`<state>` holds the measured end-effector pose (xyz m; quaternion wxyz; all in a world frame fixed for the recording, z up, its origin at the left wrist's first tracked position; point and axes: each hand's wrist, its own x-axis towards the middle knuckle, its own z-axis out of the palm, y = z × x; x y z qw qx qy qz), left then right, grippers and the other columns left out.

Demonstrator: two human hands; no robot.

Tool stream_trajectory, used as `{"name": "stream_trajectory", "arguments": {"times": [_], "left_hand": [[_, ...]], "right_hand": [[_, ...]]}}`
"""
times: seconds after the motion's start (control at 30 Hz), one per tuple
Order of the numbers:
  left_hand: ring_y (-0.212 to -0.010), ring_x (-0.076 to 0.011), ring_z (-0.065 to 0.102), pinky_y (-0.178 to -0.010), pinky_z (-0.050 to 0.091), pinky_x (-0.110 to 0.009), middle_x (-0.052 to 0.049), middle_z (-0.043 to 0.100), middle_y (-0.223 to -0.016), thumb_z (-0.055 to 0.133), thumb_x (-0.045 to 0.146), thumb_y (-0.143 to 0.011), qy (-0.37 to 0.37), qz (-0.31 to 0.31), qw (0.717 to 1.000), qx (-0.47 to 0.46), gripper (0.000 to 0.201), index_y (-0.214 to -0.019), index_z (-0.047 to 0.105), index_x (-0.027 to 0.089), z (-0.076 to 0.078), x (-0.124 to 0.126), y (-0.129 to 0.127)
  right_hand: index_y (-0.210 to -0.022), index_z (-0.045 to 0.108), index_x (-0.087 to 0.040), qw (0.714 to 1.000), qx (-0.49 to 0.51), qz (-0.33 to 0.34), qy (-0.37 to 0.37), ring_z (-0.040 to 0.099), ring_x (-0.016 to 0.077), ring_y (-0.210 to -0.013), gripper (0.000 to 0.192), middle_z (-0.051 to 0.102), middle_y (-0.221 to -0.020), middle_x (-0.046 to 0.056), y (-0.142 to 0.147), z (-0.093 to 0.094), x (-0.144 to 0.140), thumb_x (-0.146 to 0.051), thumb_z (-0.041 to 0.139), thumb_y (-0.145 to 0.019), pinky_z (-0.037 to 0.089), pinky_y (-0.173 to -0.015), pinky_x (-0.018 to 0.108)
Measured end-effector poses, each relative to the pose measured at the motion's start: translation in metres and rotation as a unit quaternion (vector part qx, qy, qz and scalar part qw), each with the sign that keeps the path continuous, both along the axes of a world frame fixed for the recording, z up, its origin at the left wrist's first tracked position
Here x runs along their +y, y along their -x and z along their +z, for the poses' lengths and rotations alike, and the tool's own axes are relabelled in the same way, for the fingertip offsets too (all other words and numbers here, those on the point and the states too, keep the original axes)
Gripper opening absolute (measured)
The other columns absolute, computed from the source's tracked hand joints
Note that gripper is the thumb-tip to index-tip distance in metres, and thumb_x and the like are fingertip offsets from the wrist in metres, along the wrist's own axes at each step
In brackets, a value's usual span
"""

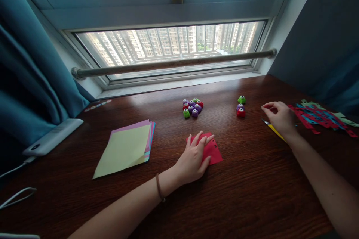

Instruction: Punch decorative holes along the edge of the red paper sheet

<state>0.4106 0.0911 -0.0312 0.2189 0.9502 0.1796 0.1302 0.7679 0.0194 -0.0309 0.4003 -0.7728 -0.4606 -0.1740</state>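
- The left hand (195, 158) lies flat, fingers spread, pinning a small red paper square (211, 150) to the dark wooden table (252, 194).
- The right hand (279, 117), fingers loosely curled and holding nothing, hovers over yellow-handled scissors (273, 129), blades pointing up-left.
- Three small plastic punches (241, 106) sit just left of it.

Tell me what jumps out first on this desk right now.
The left hand lies flat on a red paper sheet at mid-desk, while the right hand hovers beside a heap of red and blue paper scraps. Behind, small coloured punches cluster near the window, and a stack of coloured paper lies to the left.
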Motion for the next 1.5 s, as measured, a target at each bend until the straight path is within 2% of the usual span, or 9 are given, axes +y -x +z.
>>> {"name": "stream_trajectory", "arguments": {"times": [0.23, 0.37, 0.53, 0.73, 0.9, 1.1, 1.33, 1.43, 1.5], "left_hand": [[-0.133, -0.0234, 0.019, -0.108, 0.016, -0.053, -0.008, 0.041, -0.135, 0.041, 0.019, -0.086, -0.06, 0.063, 0.996, -0.011, 0.053, -0.135, 0.023, 0.018, -0.003, -0.001, 0.0], [-0.131, -0.0274, 0.025, -0.107, 0.012, -0.056, -0.013, 0.045, -0.131, 0.04, 0.02, -0.086, -0.076, 0.101, 0.992, -0.014, 0.046, -0.132, 0.032, 0.013, -0.006, -0.001, 0.002], [-0.13, -0.0263, 0.027, -0.107, 0.017, -0.054, -0.015, 0.043, -0.133, 0.043, 0.031, -0.088, -0.068, 0.099, 0.993, -0.007, 0.049, -0.13, 0.032, 0.009, -0.009, 0.0, 0.003], [-0.132, -0.0233, 0.025, -0.107, 0.018, -0.053, -0.014, 0.042, -0.135, 0.044, 0.035, -0.088, -0.055, 0.093, 0.994, -0.001, 0.053, -0.131, 0.029, 0.009, -0.009, 0.002, 0.002], [-0.132, -0.0251, 0.023, -0.107, 0.017, -0.054, -0.015, 0.04, -0.136, 0.046, 0.036, -0.086, -0.048, 0.091, 0.995, 0.003, 0.056, -0.132, 0.029, 0.01, -0.009, 0.002, 0.003], [-0.131, -0.0301, 0.025, -0.105, 0.016, -0.057, -0.013, 0.036, -0.139, 0.053, 0.037, -0.08, -0.049, 0.084, 0.995, 0.016, 0.065, -0.134, 0.028, 0.013, -0.007, 0.001, 0.004], [-0.13, -0.0284, 0.027, -0.105, 0.017, -0.054, -0.013, 0.037, -0.138, 0.051, 0.041, -0.083, -0.06, 0.088, 0.994, 0.024, 0.059, -0.133, 0.034, 0.016, -0.008, 0.002, 0.002], [-0.129, -0.0276, 0.028, -0.105, 0.019, -0.053, -0.012, 0.039, -0.138, 0.05, 0.04, -0.084, -0.065, 0.092, 0.993, 0.027, 0.053, -0.13, 0.037, 0.016, -0.008, 0.003, 0.002], [-0.129, -0.0272, 0.028, -0.105, 0.019, -0.052, -0.011, 0.039, -0.137, 0.05, 0.039, -0.085, -0.069, 0.093, 0.993, 0.028, 0.051, -0.129, 0.04, 0.016, -0.008, 0.003, 0.001]], "right_hand": [[-0.085, 0.058, -0.02, 0.964, -0.041, 0.241, 0.104, 0.057, 0.0176, -0.075, 0.009, 0.06, -0.083, 0.004, 0.086, -0.009, 0.033, -0.02, 0.049, -0.083, 0.048, -0.071, 0.031], [-0.109, 0.054, -0.02, 0.921, -0.103, 0.345, 0.15, 0.054, 0.0219, -0.101, 0.029, 0.058, -0.108, 0.008, 0.126, -0.001, 0.064, -0.013, 0.048, -0.082, 0.045, -0.087, 0.036], [-0.127, 0.043, -0.02, 0.89, -0.143, 0.398, 0.172, 0.046, 0.0234, -0.115, 0.049, 0.046, -0.13, 0.009, 0.15, -0.002, 0.118, -0.009, 0.05, -0.08, 0.04, -0.096, 0.038], [-0.116, 0.054, -0.02, 0.887, -0.123, 0.416, 0.157, 0.046, 0.0248, -0.113, 0.033, 0.055, -0.115, 0.01, 0.155, -0.01, 0.145, -0.013, 0.048, -0.084, 0.036, -0.098, 0.042], [-0.101, 0.058, -0.02, 0.903, -0.044, 0.412, 0.119, 0.051, 0.0242, -0.105, 0.019, 0.053, -0.111, 0.01, 0.156, -0.004, 0.125, -0.02, 0.054, -0.082, 0.043, -0.088, 0.038], [-0.103, 0.049, -0.02, 0.905, 0.109, 0.405, 0.076, 0.062, 0.0163, -0.077, 0.026, 0.063, -0.091, 0.004, 0.153, 0.006, 0.067, -0.035, 0.056, -0.082, 0.051, -0.073, 0.031], [-0.102, 0.056, -0.02, 0.774, 0.446, 0.441, 0.088, 0.06, 0.0193, -0.098, 0.033, 0.062, -0.107, 0.005, 0.147, -0.003, 0.011, -0.028, 0.068, -0.072, 0.047, -0.089, 0.035], [-0.101, 0.058, -0.019, 0.767, 0.456, 0.437, 0.114, 0.06, 0.0193, -0.097, 0.034, 0.062, -0.106, 0.005, 0.143, -0.008, 0.006, -0.029, 0.069, -0.071, 0.047, -0.089, 0.035], [-0.1, 0.059, -0.02, 0.793, 0.42, 0.42, 0.131, 0.063, 0.018, -0.088, 0.034, 0.064, -0.1, 0.004, 0.139, -0.008, 0.005, -0.032, 0.069, -0.071, 0.05, -0.082, 0.032]]}}
